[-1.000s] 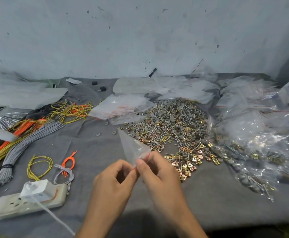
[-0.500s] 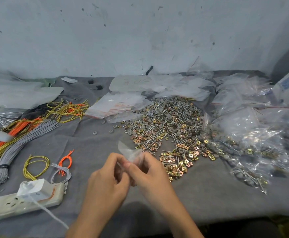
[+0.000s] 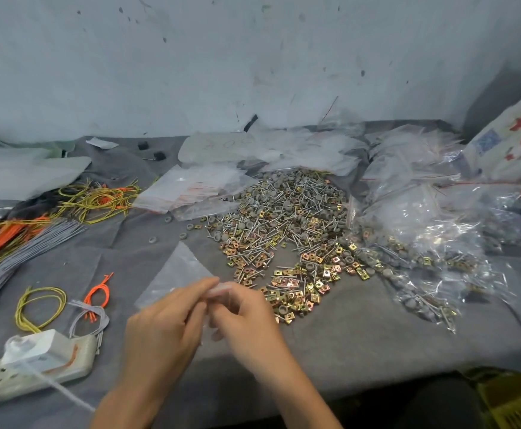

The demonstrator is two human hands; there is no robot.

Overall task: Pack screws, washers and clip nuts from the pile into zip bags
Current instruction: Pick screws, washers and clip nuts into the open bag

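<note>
A small clear zip bag (image 3: pixel 175 275) is pinched at its edge between my left hand (image 3: pixel 166 325) and my right hand (image 3: pixel 243 317), near the front middle of the grey cloth. The bag looks empty and its free corner points up and to the left. Just beyond and right of my hands lies the pile of screws, grey washers and gold clip nuts (image 3: pixel 284 230). A stack of empty zip bags (image 3: pixel 191 190) lies behind the pile's left side.
Filled bags (image 3: pixel 423 236) are heaped at the right. Yellow, orange and grey wire bundles (image 3: pixel 36 224) lie at the left, with a white power strip and plug (image 3: pixel 36 363) at the front left. A wall stands close behind the table.
The zip bag has swung from pointing up between my hands to spreading out to the left. My hands stay together on its edge and have shifted slightly.
</note>
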